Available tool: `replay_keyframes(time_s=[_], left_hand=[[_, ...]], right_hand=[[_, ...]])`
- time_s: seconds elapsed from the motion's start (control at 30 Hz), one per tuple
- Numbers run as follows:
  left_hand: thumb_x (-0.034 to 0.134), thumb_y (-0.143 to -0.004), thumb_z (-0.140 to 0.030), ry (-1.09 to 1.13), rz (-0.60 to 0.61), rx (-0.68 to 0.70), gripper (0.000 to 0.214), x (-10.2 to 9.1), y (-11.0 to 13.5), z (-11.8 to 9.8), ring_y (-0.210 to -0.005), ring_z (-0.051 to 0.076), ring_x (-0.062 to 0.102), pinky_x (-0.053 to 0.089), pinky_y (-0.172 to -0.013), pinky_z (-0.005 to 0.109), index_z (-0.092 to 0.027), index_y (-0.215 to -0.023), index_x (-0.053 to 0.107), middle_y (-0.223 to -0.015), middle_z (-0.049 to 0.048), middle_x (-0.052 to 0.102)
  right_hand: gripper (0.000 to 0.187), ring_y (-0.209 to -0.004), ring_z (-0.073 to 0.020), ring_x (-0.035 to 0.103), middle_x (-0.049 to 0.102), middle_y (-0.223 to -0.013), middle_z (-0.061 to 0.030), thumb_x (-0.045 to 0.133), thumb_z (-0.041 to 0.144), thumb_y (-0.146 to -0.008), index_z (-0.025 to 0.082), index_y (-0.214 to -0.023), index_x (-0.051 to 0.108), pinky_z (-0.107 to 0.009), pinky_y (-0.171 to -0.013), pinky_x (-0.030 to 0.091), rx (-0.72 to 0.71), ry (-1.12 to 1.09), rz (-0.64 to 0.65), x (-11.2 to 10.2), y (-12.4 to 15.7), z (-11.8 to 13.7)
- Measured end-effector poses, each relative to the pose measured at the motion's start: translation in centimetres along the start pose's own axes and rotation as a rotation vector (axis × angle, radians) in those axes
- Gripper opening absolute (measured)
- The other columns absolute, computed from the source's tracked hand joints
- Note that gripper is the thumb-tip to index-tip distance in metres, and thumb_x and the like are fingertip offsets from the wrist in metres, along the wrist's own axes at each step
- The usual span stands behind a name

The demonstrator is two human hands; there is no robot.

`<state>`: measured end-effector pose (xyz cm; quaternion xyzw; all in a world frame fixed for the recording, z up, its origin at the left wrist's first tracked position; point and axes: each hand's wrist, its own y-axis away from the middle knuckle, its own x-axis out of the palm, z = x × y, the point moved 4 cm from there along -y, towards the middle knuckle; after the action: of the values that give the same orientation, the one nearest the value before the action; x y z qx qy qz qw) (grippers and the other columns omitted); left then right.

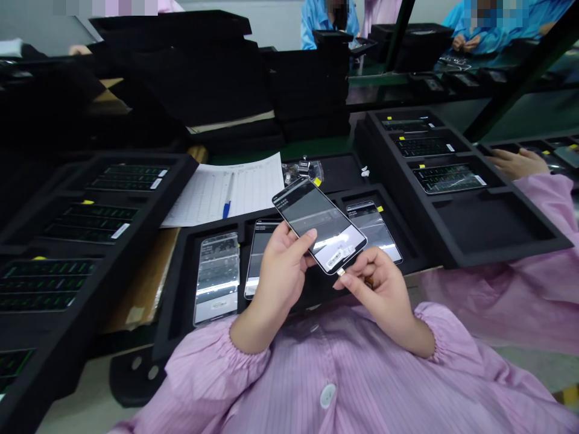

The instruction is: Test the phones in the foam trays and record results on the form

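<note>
My left hand point(286, 259) is closed around the side of a smartphone point(323, 223), its thumb lying on the glass. The phone is tilted above a black foam tray point(181, 283), its screen lit and a white barcode label near its lower end. At that lower edge my right hand point(377, 286) pinches a small white and gold piece point(341, 273), touching or very near the phone's end; it looks like a plug, but its kind is unclear. In the tray beneath lie a film-covered phone point(218, 277), a second phone point(260, 241) partly behind my left hand, and a third phone point(373, 226).
A printed sheet point(253, 181) with a blue pen point(227, 202) lies behind the tray. Trays of phones flank it, one tray point(493, 226) on the right, another point(104, 283) on the left. Black trays point(194, 78) are stacked behind. A co-worker's hand point(520, 163) rests at far right.
</note>
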<state>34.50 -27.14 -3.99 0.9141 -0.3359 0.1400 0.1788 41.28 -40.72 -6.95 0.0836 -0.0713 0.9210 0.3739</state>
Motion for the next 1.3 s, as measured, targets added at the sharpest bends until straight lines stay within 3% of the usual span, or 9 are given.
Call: replay_keyframes(time_s=[0.13,0.37,0.53,0.67,0.73,0.87,1.07,1.2,1.3], left_hand=[[0.076,-0.072,-0.028,-0.001,0.030,0.011,0.041,0.4,0.3,0.4,-0.084,0.019,0.071,0.057,-0.061,0.024,-0.017,-0.107,0.057,-0.103,0.0060,0.073],[0.077,-0.069,-0.032,-0.173,0.060,-0.058,0.050,-0.3,-1.7,1.3,-0.090,0.026,0.072,0.061,-0.066,0.035,-0.015,-0.111,0.056,-0.108,0.0109,0.072],[0.060,-0.080,-0.025,-0.557,0.169,-0.154,0.049,-0.1,-3.2,3.2,-0.112,0.034,0.067,0.059,-0.087,0.052,-0.013,-0.126,0.051,-0.121,0.0187,0.068],[0.056,-0.081,-0.016,-1.059,0.064,0.247,0.058,2.1,-2.5,3.0,-0.151,0.036,0.024,0.027,-0.121,0.056,-0.009,-0.138,0.047,-0.153,0.0236,0.043],[0.049,-0.085,-0.011,-1.316,0.143,0.378,0.062,4.4,-1.8,3.7,-0.153,0.035,0.013,0.017,-0.124,0.055,-0.002,-0.145,0.039,-0.157,0.0269,0.034],[0.048,-0.081,-0.004,-1.372,0.342,0.263,0.070,8.0,-1.9,6.2,-0.151,0.039,0.020,0.014,-0.123,0.057,0.008,-0.148,0.030,-0.154,0.0331,0.034],[0.052,-0.086,-0.018,-1.177,0.301,0.191,0.064,9.6,-3.3,6.8,-0.139,0.034,0.046,0.039,-0.113,0.049,-0.004,-0.147,0.039,-0.148,0.0267,0.047],[0.054,-0.084,-0.015,-1.081,0.304,0.229,0.040,9.8,-2.9,5.9,-0.133,0.030,0.053,0.041,-0.110,0.043,-0.015,-0.122,0.065,-0.137,0.0172,0.061],[0.051,-0.081,-0.010,-1.070,0.353,0.234,0.025,10.0,-2.7,5.7,-0.101,0.028,0.068,0.050,-0.091,0.040,-0.017,-0.094,0.072,-0.104,0.0121,0.074]], right_hand=[[0.039,-0.050,-0.0083,0.051,0.059,-0.062,0.0075,0.086,0.033,-0.072,0.023,-0.077,0.049,-0.020,-0.046,0.037,-0.049,0.031,-0.166,-0.3,-0.2,-1.0],[0.026,-0.047,-0.0054,0.040,0.050,-0.057,0.0086,0.079,0.027,-0.075,0.021,-0.070,0.054,-0.018,-0.044,0.034,0.024,-0.197,-0.177,-2.5,-2.1,-1.2],[0.024,-0.106,-0.0170,0.067,0.073,-0.107,-0.0043,0.071,0.013,-0.069,0.021,-0.091,0.068,-0.029,-0.094,0.054,0.072,-0.462,-0.258,-6.1,-4.2,-1.4],[0.025,-0.117,-0.0224,0.065,0.074,-0.115,-0.0072,0.075,0.020,-0.076,0.021,-0.100,0.072,-0.040,-0.109,0.048,0.121,-0.441,-0.237,-7.1,-5.0,-2.3],[0.027,-0.115,-0.0220,0.067,0.075,-0.113,-0.0062,0.077,0.022,-0.076,0.022,-0.103,0.073,-0.040,-0.109,0.049,0.118,-0.437,-0.257,-7.3,-5.1,-2.5],[0.030,-0.118,-0.0204,0.065,0.075,-0.114,-0.0042,0.079,0.021,-0.072,0.023,-0.102,0.074,-0.036,-0.111,0.046,0.109,-0.433,-0.259,-7.6,-4.8,-2.2],[0.033,-0.115,-0.0203,0.065,0.074,-0.115,-0.0027,0.078,0.020,-0.068,0.025,-0.101,0.076,-0.038,-0.112,0.045,0.056,-0.391,-0.252,-7.8,-4.0,-1.8],[0.030,-0.114,-0.0212,0.065,0.073,-0.114,-0.0023,0.076,0.020,-0.073,0.027,-0.103,0.076,-0.043,-0.112,0.045,-0.104,-0.240,-0.323,-8.0,-3.7,-1.4],[0.021,-0.115,-0.0219,0.063,0.071,-0.116,-0.0036,0.068,0.021,-0.082,0.027,-0.099,0.078,-0.043,-0.108,0.047,-0.222,0.022,-0.305,-7.8,-3.4,-0.7]])
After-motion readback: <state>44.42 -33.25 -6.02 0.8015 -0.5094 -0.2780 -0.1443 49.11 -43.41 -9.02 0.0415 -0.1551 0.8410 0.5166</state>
